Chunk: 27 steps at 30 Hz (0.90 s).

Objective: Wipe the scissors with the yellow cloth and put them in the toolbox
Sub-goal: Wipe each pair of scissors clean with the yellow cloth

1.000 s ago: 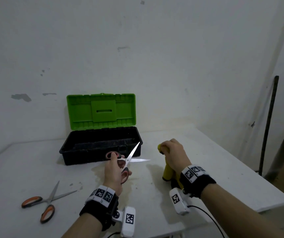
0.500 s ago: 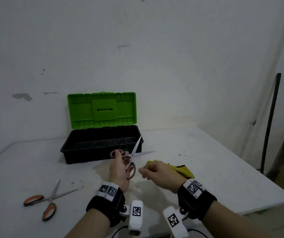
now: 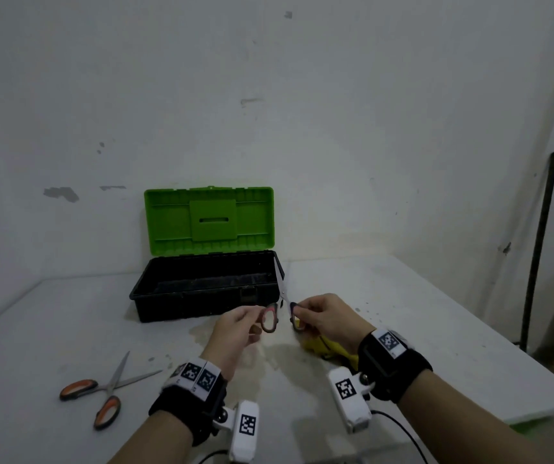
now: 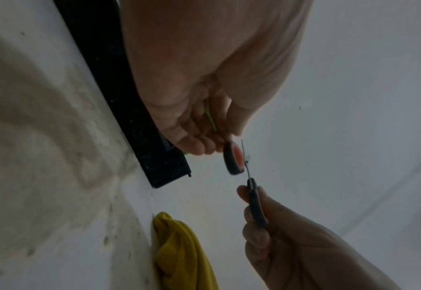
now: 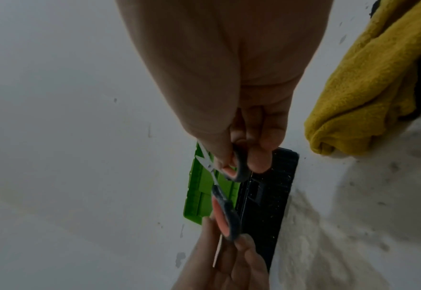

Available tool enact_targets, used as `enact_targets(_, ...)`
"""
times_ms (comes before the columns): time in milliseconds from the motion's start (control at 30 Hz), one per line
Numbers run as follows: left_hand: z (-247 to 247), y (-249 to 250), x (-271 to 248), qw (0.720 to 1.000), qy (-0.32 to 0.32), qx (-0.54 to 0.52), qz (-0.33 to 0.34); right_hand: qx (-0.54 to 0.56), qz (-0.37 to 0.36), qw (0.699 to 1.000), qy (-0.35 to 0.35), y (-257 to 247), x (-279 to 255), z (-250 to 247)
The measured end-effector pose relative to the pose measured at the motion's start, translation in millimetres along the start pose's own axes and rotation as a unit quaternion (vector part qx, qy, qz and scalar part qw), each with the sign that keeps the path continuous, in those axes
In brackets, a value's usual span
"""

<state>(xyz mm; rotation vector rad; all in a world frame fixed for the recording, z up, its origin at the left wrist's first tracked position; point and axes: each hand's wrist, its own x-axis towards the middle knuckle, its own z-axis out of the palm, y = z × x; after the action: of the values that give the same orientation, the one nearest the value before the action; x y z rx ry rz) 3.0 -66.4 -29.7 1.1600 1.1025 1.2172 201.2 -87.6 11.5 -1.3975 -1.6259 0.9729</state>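
Observation:
The scissors [image 3: 280, 298] with orange-and-black handles hang in the air in front of the toolbox, blades nearly together and pointing up and away. My left hand [image 3: 255, 324] grips the left handle loop [image 4: 234, 159]. My right hand [image 3: 302, 313] pinches the other handle [image 5: 240, 166] between thumb and fingers. The yellow cloth [image 3: 322, 346] lies crumpled on the table under my right wrist, held by neither hand. The toolbox [image 3: 202, 296] stands open behind, with a black base and a raised green lid [image 3: 208, 222].
A second pair of orange-handled scissors [image 3: 108, 390] lies open on the white table [image 3: 436, 329] at the front left. A damp stain marks the tabletop below my hands. A wall rises close behind the toolbox, and a dark pole [image 3: 540, 249] leans at the right.
My right hand has let the yellow cloth drop onto the table and taken the scissors' other handle. The blades, spread a second ago, have come together and point upward.

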Motion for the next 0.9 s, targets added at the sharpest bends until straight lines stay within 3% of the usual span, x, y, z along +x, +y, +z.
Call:
enact_targets(167,-11.5,5.5,1.2,0.998,-0.061,0.025,0.001,0.008,-0.005,1.000,-0.005,-1.2,10.1,6.7)
enact_targets(500,-7.6,-7.4,-1.6,1.000,-0.019,-0.022,-0.007,0.065,0.005,0.998,0.018,7.0,11.5,38.9)
enact_targets(600,-7.3,-5.9,0.4,1.000,-0.007,-0.026,-0.015,0.065,-0.004,0.996,0.066,7.3,13.0,39.4)
enact_targets(900,-13.9,28.6,19.2,1.000,-0.009,-0.024,-0.005,-0.143,-0.086,0.971,0.169,-19.0,35.2,56.6)
